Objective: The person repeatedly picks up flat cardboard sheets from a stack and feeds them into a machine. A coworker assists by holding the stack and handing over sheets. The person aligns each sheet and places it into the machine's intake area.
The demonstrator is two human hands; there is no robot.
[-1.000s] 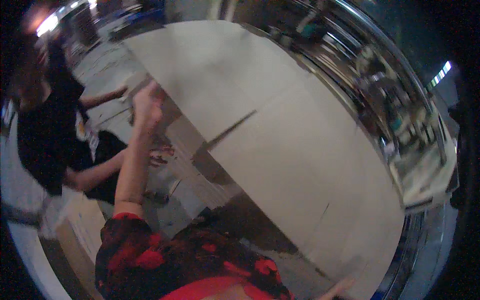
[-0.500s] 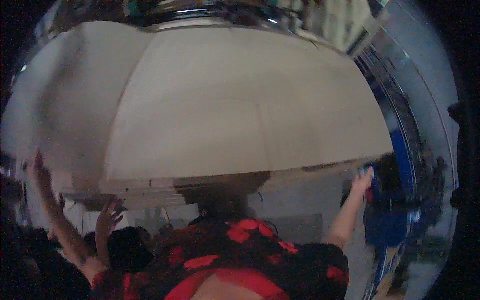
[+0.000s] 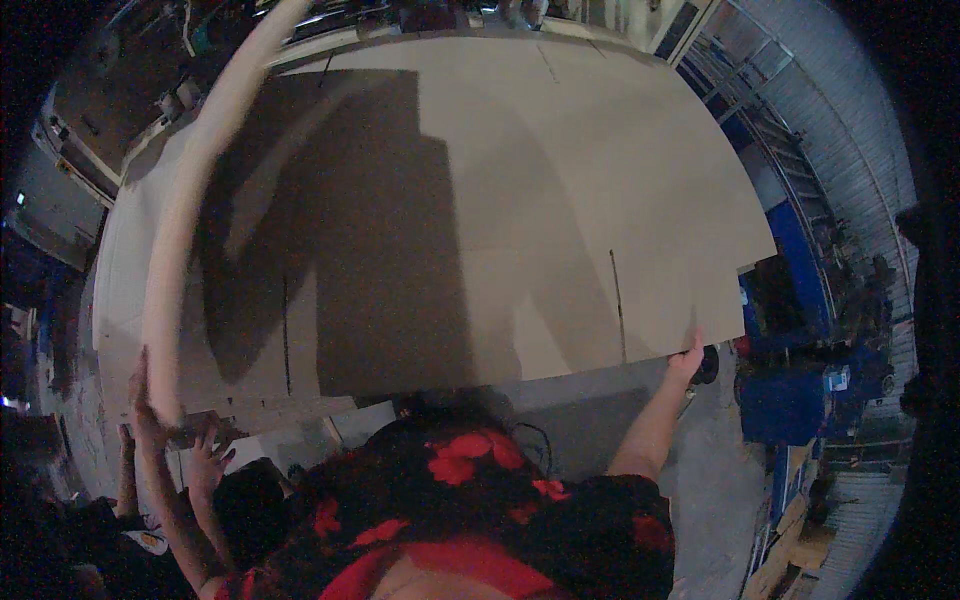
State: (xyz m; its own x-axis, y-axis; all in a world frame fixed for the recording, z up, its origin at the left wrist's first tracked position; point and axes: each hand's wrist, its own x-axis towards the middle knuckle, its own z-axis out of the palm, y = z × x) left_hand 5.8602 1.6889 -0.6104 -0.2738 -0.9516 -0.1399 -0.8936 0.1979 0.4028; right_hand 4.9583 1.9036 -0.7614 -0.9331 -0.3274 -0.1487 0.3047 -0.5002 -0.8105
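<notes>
A large cardboard sheet (image 3: 560,200) spreads out before me, with dark slits or lines along its near and far edges. At its left a blurred cardboard panel (image 3: 190,250) stands nearly edge-on to my view. My left hand (image 3: 147,400) lies against the lower end of this panel, fingers stretched upward. At the near right corner of the sheet, my right hand (image 3: 686,360) pinches the edge, some fingers hidden. Beside my left forearm are another person's hands, one raised with fingers spread (image 3: 208,455) and one farther left (image 3: 126,440).
Blue bins (image 3: 785,405) stand on the right near a corrugated wall (image 3: 850,130) and a ladder-like frame (image 3: 790,160). Grey floor (image 3: 590,420) shows below the sheet. Dark shadows fall across the cardboard.
The left panel has swung up, from facing me to nearly edge-on. The main sheet shows its slits and shadows. My left hand has moved down and right, my right hand slightly left.
</notes>
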